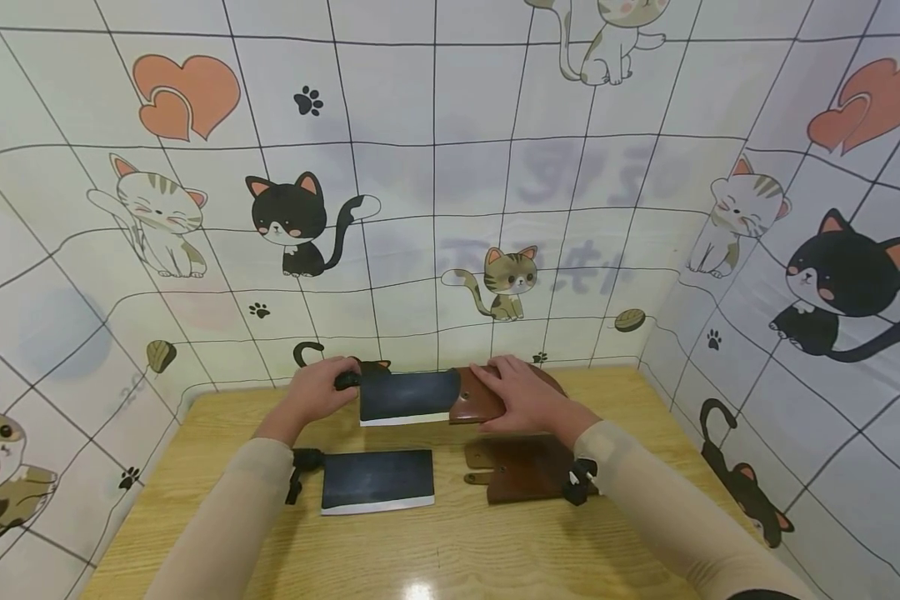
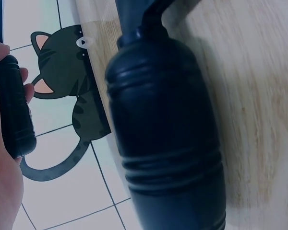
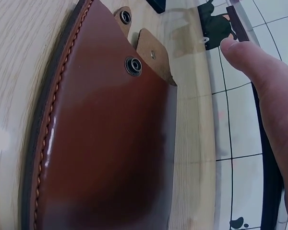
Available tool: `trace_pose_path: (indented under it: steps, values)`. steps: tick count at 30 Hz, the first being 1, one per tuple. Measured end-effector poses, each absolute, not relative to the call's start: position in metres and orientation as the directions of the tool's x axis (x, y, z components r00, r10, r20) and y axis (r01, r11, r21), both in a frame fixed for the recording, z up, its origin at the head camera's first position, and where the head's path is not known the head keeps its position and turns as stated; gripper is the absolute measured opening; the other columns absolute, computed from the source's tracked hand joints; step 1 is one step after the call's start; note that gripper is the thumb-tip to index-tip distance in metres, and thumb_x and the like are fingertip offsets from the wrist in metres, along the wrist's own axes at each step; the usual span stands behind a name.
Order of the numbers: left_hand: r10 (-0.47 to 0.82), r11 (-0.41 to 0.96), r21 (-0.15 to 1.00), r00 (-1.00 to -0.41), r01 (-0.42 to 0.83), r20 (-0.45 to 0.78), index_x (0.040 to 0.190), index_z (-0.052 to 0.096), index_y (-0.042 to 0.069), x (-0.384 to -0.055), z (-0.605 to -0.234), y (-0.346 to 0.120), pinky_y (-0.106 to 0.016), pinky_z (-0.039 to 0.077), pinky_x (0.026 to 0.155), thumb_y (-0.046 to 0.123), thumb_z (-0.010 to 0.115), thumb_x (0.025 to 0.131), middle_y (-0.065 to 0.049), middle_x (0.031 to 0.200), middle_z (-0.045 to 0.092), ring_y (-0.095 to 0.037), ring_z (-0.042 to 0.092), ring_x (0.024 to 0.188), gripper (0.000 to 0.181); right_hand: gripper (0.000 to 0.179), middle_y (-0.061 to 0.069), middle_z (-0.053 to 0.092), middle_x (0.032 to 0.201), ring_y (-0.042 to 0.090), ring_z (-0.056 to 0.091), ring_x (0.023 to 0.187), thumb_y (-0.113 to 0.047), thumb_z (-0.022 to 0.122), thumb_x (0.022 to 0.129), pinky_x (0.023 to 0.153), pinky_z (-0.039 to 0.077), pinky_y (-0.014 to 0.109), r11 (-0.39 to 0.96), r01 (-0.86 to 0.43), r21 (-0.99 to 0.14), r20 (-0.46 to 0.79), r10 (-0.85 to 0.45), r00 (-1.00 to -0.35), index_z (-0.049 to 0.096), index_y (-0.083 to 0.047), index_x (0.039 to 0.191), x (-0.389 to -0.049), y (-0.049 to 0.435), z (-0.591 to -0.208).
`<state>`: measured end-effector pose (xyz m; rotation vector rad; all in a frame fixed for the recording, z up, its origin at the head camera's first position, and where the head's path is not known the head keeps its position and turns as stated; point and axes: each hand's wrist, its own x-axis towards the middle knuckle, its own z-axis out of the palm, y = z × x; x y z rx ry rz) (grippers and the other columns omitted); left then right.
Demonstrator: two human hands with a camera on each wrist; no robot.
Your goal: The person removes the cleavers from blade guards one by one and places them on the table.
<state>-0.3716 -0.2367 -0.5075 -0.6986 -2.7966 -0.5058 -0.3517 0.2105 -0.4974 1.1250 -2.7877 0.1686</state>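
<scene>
My left hand (image 1: 319, 390) grips the black handle (image 2: 14, 110) of a cleaver, raised above the back of the table. Its dark blade (image 1: 408, 396) has a pale edge facing down. At the blade's right end, a brown leather sheath (image 1: 474, 398) covers the tip. My right hand (image 1: 525, 396) holds that sheath, thumb on the near face, other fingers mostly hidden. Below lies a second cleaver (image 1: 378, 479), its ridged handle (image 2: 168, 115) large in the left wrist view. A second leather sheath (image 3: 105, 129), stitched and with metal snaps, lies beneath my right forearm.
The wooden table (image 1: 435, 558) meets a cat-print wall covering (image 1: 435, 192) right behind the raised cleaver. More of this covering rises at both sides. Dark wrist devices (image 1: 580, 482) hang under my sleeves, close to the lying cleaver and sheath.
</scene>
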Motion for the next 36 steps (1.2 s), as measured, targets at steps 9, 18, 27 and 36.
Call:
trace_pose_path:
  steps: [9, 18, 27, 36]
  values:
    - [0.404, 0.828, 0.307, -0.879, 0.469, 0.252, 0.126, 0.073, 0.021, -0.371, -0.507, -0.240, -0.052, 0.055, 0.079, 0.029, 0.077, 0.100, -0.002, 0.117, 0.074, -0.024, 0.065, 0.089, 0.028, 0.115, 0.016, 0.043, 0.158, 0.034, 0.042, 0.141, -0.071, 0.082, 0.087, 0.113, 0.042, 0.057, 0.727, -0.685, -0.054, 0.149, -0.672, -0.725, 0.030, -0.019, 0.176, -0.356, 0.216, -0.503]
    - [0.390, 0.827, 0.334, -0.889, 0.452, 0.239, 0.132, 0.074, 0.015, -0.370, -0.509, -0.243, -0.055, 0.055, 0.084, 0.029, 0.076, 0.101, -0.006, 0.124, 0.074, -0.024, 0.066, 0.092, 0.034, 0.115, 0.020, 0.046, 0.157, 0.037, 0.044, 0.142, -0.068, 0.084, 0.087, 0.114, 0.042, 0.060, 0.720, -0.693, -0.036, 0.176, -0.678, -0.714, 0.033, -0.015, 0.175, -0.351, 0.216, -0.495]
    - [0.382, 0.822, 0.344, -0.888, 0.453, 0.256, 0.129, 0.074, 0.016, -0.367, -0.507, -0.248, -0.057, 0.056, 0.084, 0.026, 0.077, 0.100, -0.007, 0.124, 0.074, -0.026, 0.068, 0.092, 0.031, 0.117, 0.017, 0.046, 0.157, 0.034, 0.043, 0.141, -0.069, 0.084, 0.086, 0.113, 0.042, 0.057, 0.725, -0.688, -0.036, 0.166, -0.674, -0.719, 0.031, -0.018, 0.176, -0.356, 0.222, -0.499]
    - [0.381, 0.821, 0.342, -0.885, 0.457, 0.269, 0.125, 0.075, 0.018, -0.367, -0.510, -0.258, -0.056, 0.056, 0.081, 0.025, 0.077, 0.099, -0.005, 0.119, 0.075, -0.023, 0.066, 0.089, 0.027, 0.117, 0.017, 0.044, 0.158, 0.036, 0.042, 0.142, -0.067, 0.087, 0.086, 0.115, 0.041, 0.059, 0.728, -0.681, -0.079, 0.163, -0.665, -0.729, 0.031, -0.017, 0.176, -0.359, 0.231, -0.502]
